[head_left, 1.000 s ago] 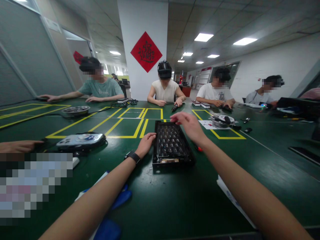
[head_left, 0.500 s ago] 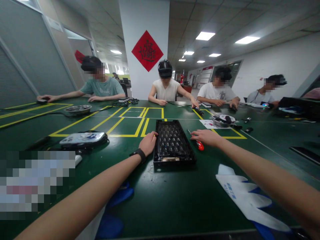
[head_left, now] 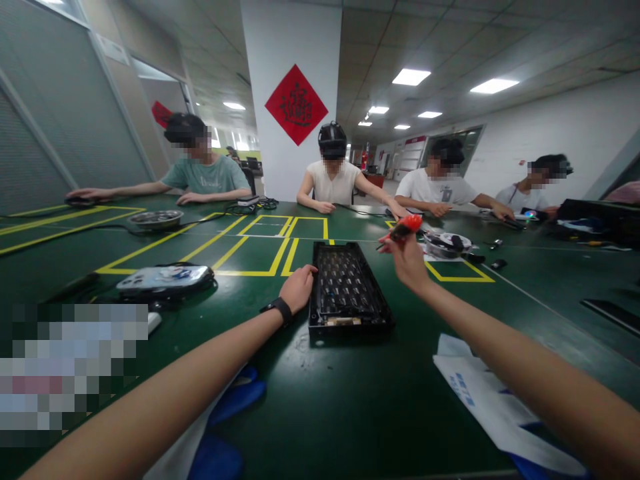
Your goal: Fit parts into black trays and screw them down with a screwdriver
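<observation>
A black keyboard case (head_left: 346,285) with a gridded inside lies on the green table (head_left: 350,400) in front of me. My left hand (head_left: 297,287), with a black watch on its wrist, rests curled against the case's left edge. My right hand (head_left: 409,260) is raised above the table to the right of the case, pinched on a red-handled screwdriver (head_left: 404,229) whose tip points left.
Several people sit around the far side of the table. A handheld device (head_left: 163,280) lies at left, a metal bowl (head_left: 159,219) farther back, a bowl of parts (head_left: 445,241) beyond my right hand. White and blue paper (head_left: 487,400) lies under my right arm. Yellow tape marks rectangles.
My right hand came down beside the case, took hold of the red screwdriver on the table and lifted it. My left hand stayed at the case's left edge.
</observation>
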The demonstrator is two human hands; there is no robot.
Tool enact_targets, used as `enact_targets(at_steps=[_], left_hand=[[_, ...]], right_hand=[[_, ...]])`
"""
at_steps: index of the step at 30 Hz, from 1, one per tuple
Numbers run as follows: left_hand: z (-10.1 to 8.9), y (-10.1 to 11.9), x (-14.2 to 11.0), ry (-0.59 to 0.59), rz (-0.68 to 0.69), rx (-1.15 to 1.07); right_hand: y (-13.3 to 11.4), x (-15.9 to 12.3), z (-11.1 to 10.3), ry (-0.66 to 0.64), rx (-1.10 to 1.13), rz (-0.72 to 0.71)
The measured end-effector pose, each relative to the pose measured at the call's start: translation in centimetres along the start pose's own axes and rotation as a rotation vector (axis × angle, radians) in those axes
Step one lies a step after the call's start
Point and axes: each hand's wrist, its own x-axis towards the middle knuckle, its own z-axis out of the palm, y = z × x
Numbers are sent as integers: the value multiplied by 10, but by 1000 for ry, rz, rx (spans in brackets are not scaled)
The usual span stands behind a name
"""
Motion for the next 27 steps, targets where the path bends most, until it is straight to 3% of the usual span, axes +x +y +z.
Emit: enact_targets(at_steps=[2, 5, 8, 11, 18, 20, 24, 27], left_hand=[[-7, 11, 1, 33, -9, 70], [-23, 33, -5, 106, 99, 9], [-34, 53, -21, -182, 185, -314], [-34, 61, -37, -335, 201, -425], [-28, 51, -47, -350, 160, -564], [-30, 51, -48, -359, 171, -567], [-33, 51, -49, -254, 196, -512], [-33, 49, -48, -272, 157, -514]], right_hand=[[-24, -8, 32, 93, 375, 173], [-48, -23, 65, 94, 750, 392], [-56, -40, 74, 61, 895, 496], [-58, -54, 71, 45, 968, 501], [-68, -70, 62, -104, 1155, 450], [-69, -71, 63, -129, 1145, 452], [-67, -73, 65, -122, 1086, 414], [-66, -74, 66, -136, 1041, 371]])
